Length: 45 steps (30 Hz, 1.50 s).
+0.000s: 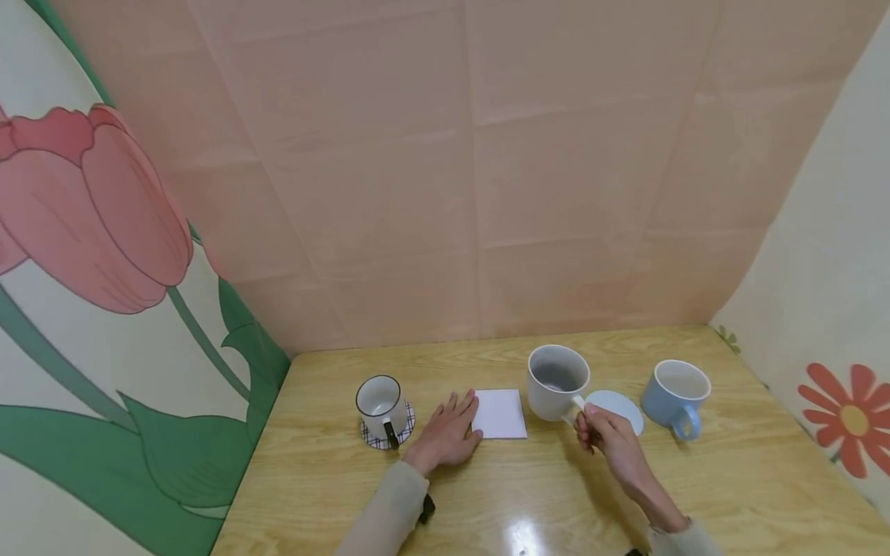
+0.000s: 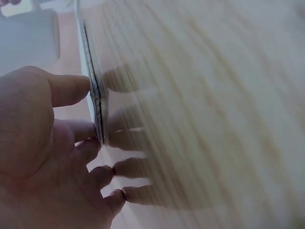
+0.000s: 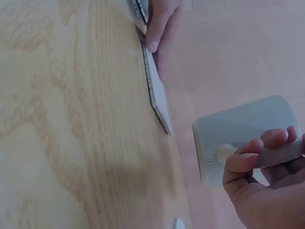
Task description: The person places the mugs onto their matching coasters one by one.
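My right hand (image 1: 612, 444) grips the handle of a white mug (image 1: 549, 398), its fingers curled round it. In the right wrist view the ribbed mug (image 3: 245, 121) hangs above the table, its base apart from the wood. My left hand (image 1: 446, 434) lies with fingers extended along the left side of a square white coaster (image 1: 501, 415). In the left wrist view the thumb and a fingertip touch the edge of this coaster (image 2: 90, 62), which lies on the table.
A white mug with a dark rim (image 1: 380, 401) stands on a round checked coaster (image 1: 373, 442) at the left. To the right, a round pale blue coaster (image 1: 622, 405) lies beside a blue mug (image 1: 667, 405). A pink cloth (image 1: 452, 193) hangs behind the wooden table (image 1: 528, 494).
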Available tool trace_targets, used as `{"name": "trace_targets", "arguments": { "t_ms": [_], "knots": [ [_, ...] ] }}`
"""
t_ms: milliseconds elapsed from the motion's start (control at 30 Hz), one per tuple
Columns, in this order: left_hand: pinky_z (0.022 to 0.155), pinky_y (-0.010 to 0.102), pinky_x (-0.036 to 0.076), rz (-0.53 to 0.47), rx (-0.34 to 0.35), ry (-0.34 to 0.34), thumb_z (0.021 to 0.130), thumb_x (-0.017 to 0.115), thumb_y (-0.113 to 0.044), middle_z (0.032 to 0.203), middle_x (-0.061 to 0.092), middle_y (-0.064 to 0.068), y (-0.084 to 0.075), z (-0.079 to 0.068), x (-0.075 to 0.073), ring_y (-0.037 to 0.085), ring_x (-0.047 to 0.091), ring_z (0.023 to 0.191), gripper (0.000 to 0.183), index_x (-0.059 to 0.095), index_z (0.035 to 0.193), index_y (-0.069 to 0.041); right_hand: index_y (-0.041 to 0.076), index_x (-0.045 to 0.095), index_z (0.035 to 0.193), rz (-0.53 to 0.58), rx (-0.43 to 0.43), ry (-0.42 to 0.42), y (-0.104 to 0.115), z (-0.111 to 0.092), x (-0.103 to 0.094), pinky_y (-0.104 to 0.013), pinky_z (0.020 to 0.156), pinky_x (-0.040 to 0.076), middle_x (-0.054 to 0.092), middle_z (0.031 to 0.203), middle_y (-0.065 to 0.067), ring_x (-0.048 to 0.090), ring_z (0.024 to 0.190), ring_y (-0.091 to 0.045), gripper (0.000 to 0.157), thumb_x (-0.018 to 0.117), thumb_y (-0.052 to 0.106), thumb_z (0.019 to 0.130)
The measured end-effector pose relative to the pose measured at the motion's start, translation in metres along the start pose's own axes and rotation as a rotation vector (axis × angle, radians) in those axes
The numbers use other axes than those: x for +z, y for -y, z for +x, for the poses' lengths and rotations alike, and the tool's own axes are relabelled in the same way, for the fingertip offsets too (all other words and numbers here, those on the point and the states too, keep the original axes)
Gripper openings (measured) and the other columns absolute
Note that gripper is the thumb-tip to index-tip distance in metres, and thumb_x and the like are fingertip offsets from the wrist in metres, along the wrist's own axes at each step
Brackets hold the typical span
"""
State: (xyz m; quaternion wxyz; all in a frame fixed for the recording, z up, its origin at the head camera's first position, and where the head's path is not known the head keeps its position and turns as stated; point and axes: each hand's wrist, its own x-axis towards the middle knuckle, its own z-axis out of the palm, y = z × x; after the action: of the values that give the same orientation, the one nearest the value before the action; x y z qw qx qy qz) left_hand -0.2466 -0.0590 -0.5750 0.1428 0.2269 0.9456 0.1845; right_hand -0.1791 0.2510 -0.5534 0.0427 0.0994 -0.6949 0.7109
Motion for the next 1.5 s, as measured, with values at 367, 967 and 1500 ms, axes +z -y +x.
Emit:
{"name": "trace_targets", "arguments": {
  "t_ms": [367,967,1500],
  "knots": [
    [0.135,0.055,0.015,-0.006,0.022,0.0,0.114,0.046,-0.04,0.181,0.013,0.003,0.003,0.001,0.002,0.031,0.013,0.167,0.068,0.024,0.171,-0.011,-0.017,0.049,0.088,-0.011,-0.03,0.024,0.014,0.0,0.007,-0.04,0.05,0.038,0.052,0.074,-0.001,0.046,0.06,-0.023,0.049,0.033,0.017,0.119],
    [0.136,0.054,0.013,0.017,-0.011,0.018,0.113,0.044,-0.044,0.181,0.012,-0.001,0.0,0.004,0.001,0.028,0.012,0.167,0.068,0.023,0.171,-0.015,-0.017,0.051,0.087,-0.017,-0.058,0.04,0.023,0.004,0.017,-0.042,0.049,0.036,0.052,0.073,-0.003,0.045,0.06,-0.024,0.048,0.034,0.015,0.118],
    [0.135,0.055,0.015,0.0,-0.001,0.011,0.113,0.046,-0.044,0.18,0.014,0.001,0.001,0.003,-0.001,0.03,0.014,0.167,0.068,0.026,0.171,-0.014,-0.014,0.053,0.084,-0.022,-0.059,0.028,0.019,0.006,0.031,-0.04,0.048,0.036,0.053,0.071,-0.005,0.045,0.059,-0.024,0.047,0.036,0.014,0.117]
  ]
}}
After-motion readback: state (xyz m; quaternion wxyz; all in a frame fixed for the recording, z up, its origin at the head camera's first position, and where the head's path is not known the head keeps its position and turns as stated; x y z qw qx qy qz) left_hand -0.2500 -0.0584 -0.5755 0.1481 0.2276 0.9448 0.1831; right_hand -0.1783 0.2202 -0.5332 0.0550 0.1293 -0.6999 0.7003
